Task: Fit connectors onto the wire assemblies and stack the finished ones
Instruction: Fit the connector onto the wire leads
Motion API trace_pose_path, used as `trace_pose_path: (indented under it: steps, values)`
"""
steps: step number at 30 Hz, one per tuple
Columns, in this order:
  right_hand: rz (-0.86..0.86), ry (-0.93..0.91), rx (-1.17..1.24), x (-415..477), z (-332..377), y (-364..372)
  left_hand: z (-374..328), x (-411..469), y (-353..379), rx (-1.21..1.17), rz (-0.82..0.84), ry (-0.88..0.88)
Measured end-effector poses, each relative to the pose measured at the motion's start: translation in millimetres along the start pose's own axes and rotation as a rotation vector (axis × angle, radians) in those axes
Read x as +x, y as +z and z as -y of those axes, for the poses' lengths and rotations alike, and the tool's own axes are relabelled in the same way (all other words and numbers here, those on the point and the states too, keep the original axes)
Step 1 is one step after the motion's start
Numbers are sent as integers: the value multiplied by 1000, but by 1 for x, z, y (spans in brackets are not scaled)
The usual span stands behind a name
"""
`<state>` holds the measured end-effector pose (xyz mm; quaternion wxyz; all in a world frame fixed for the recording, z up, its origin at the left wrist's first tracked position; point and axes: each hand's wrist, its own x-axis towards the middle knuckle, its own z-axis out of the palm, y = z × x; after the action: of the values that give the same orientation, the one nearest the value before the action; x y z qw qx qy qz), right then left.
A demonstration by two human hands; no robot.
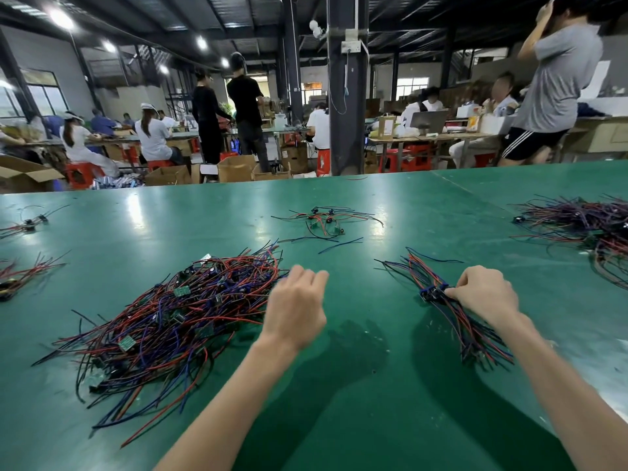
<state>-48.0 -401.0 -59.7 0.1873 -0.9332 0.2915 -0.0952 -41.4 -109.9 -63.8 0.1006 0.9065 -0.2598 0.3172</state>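
A big loose pile of red, blue and black wire assemblies [176,311] with small green boards lies on the green table at the left. My left hand [295,304] hovers at its right edge with fingers loosely curled, holding nothing that I can see. To the right lies a neat stack of wire assemblies [455,314] with black connectors at its middle. My right hand [482,290] pinches the connectors on that stack with curled fingertips.
A small cluster of wire assemblies [323,222] lies further back at the centre, a large heap [584,229] at the far right, and smaller bunches [23,266] at the left edge. The green table [373,402] ends at the back; people work at benches beyond it.
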Motion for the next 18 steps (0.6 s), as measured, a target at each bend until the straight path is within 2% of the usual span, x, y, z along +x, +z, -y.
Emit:
trace_pose_path:
  steps: [2, 5, 7, 11, 16, 18]
  values:
    - [-93, -93, -18, -7, 9, 4, 19, 7, -12, 128, -89, -99]
    - [-216, -345, 58, -26, 29, 22, 46, 8, -24, 261, 49, -365]
    - [-216, -527, 91, -41, 43, 38, 57, 8, -27, 334, 161, -487]
    - [-104, -790, 35, -55, 65, 68, 67, 8, -30, 383, 224, -569]
    - [-34, -769, -14, -46, 77, 83, 80, 4, -33, 432, 416, -658]
    - [-8, -736, -18, -42, 80, 84, 82, 4, -35, 388, 420, -649]
